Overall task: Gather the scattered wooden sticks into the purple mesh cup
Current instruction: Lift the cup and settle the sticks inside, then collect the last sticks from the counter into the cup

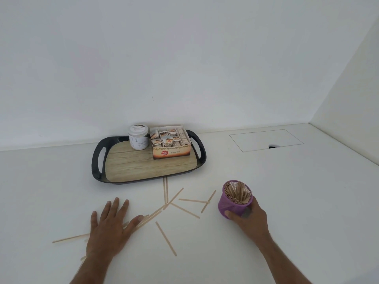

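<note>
The left hand (110,224) lies flat on the counter (266,171), fingers spread and straight, covering several loose sticks (166,238). The right hand (249,219) grips the purple mesh cup (234,199) around its lower wall, holding it tilted with the mouth toward the camera, to the right of the scatter.

Behind the work area a black tray (98,158) with a wood-look floor carries a tea box (171,143) and a white jar (138,136); neither is part of the task.

Status: partly complete. The cup already holds a dense bundle of sticks. About ten remain on the counter: some under and beside the left hand, one lying apart in front, and a crossed group between the tray and the cup. Judged remaining work: collect these and drop them in.
</note>
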